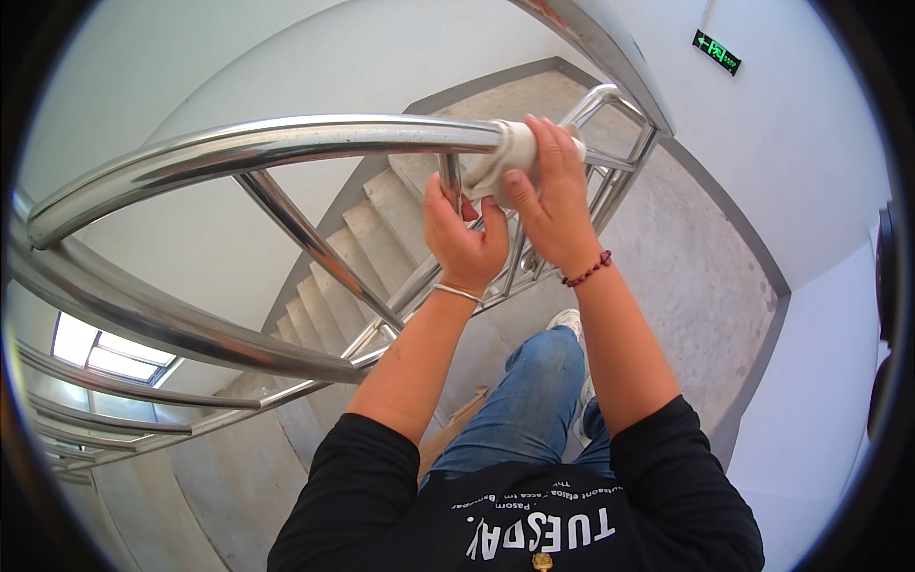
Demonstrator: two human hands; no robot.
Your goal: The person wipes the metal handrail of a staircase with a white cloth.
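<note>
A pale cloth (522,154) is wrapped around the shiny metal handrail (343,132) near its far end. My right hand (554,193) grips the cloth from above, fingers over the top of the rail and thumb on the near side. Just below the rail, my left hand (465,243) is curled beside a metal upright post (449,179). Its fingers reach partly behind the post, and its thumb tip is at the cloth's lower edge. Whether those fingers pinch the cloth is hidden.
Below the railing, concrete stairs (336,286) descend on the left. A concrete landing (686,286) lies to the right, bordered by white walls (808,179). A lower curved rail (179,307) runs on the left. A green exit sign (716,53) hangs at upper right.
</note>
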